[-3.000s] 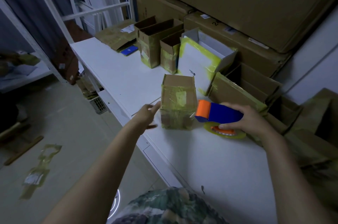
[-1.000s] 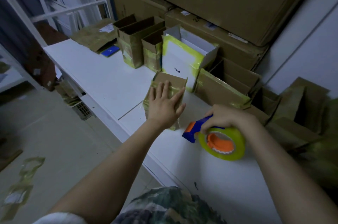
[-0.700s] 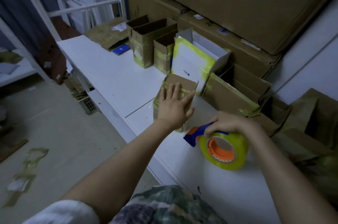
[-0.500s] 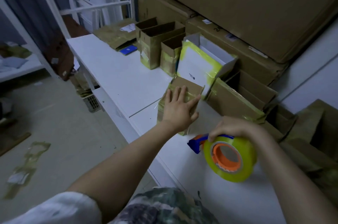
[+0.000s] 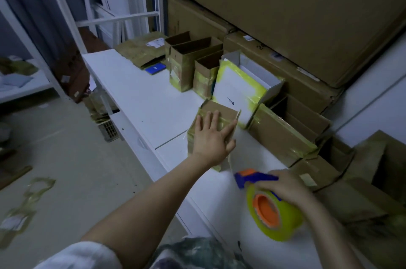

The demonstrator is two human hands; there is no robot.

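Table: we note a white flat tabletop [image 5: 140, 97] under the work.
Left hand: our left hand [image 5: 211, 139] presses flat on the box, fingers straight and spread.
Box: a small brown cardboard box banded with yellowish tape [image 5: 224, 108] stands on the table.
Dispenser: a blue-and-orange tape dispenser with a yellow roll [image 5: 274, 218] is near the box's right corner.
Right hand: our right hand [image 5: 285, 187] has its fingers curled round the dispenser.
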